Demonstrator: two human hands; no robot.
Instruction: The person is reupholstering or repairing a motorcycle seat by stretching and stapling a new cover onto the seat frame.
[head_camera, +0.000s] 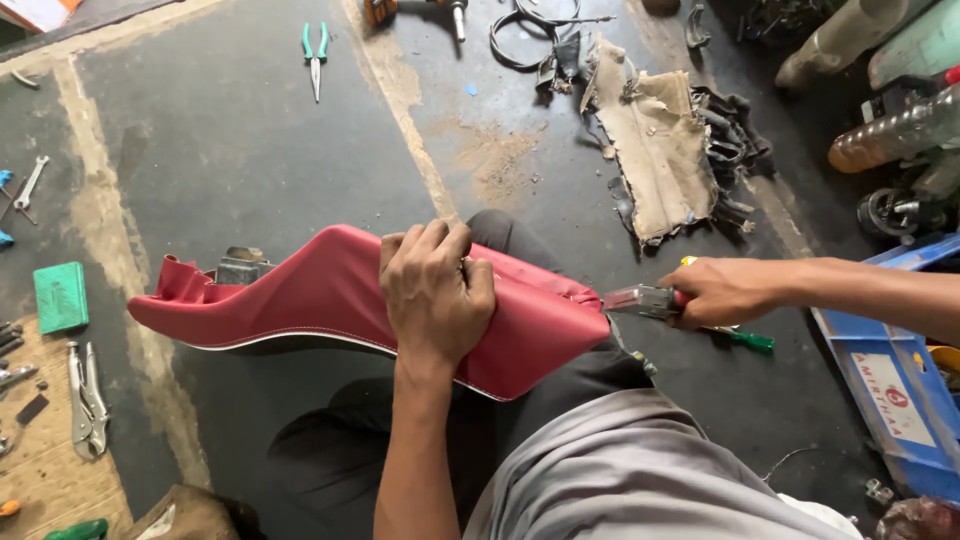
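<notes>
While resting across lap, red seat cover (330, 295) pinned under left hand (435, 295), fingers curled, gripping top edge. Right hand (725, 292) closed around stapler tool (645, 300), nose touching cover's right end. Pliers (316, 55) well apart on floor (230, 140).

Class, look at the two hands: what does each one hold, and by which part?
The left hand clamps the red seat cover at its upper middle edge. The right hand grips a staple gun by its rear handle end.
</notes>
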